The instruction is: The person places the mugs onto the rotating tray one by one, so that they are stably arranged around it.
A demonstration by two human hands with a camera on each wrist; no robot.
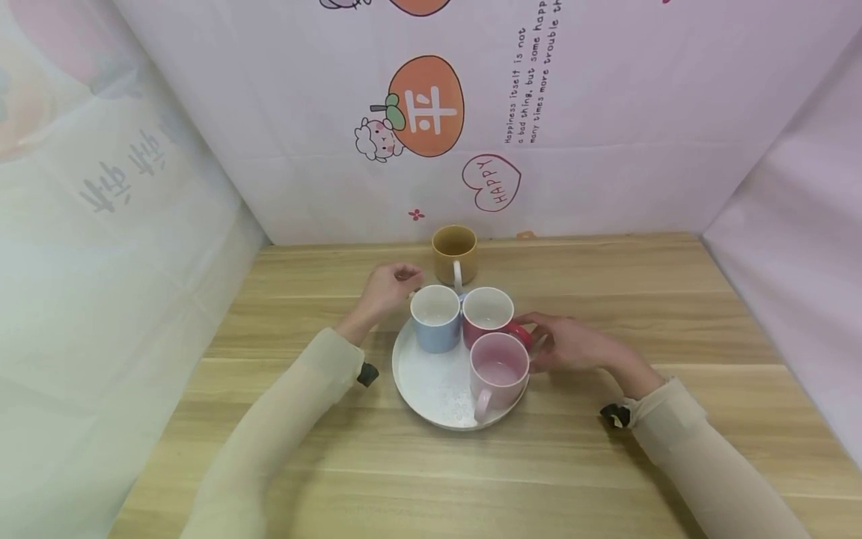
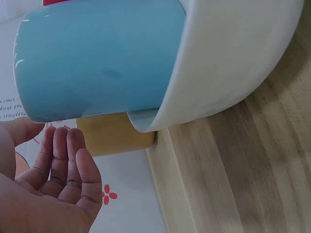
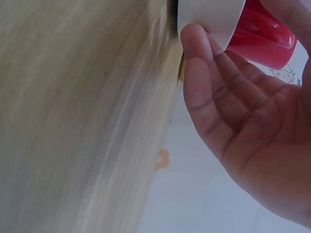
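A round white tray (image 1: 431, 388) on the wooden table carries three mugs: a light blue mug (image 1: 436, 335), a red mug (image 1: 480, 337) with a white inside, and a pink mug (image 1: 498, 378) nearest me. Just beyond the blue mug's left side is my left hand (image 1: 390, 288), its fingers loosely bent around nothing; in the left wrist view the thumb tip lies right at that mug's rim. My right hand (image 1: 569, 343) is at the tray's right side by the red mug's handle. In the right wrist view its fingertips (image 3: 194, 41) lie against the tray's white outer wall.
A mustard-yellow mug (image 1: 454, 258) stands off the tray at the back, its white handle toward me. Behind it hangs a printed white cloth (image 1: 310, 150), with more cloth along both sides. Wooden table (image 1: 431, 486) surrounds the tray.
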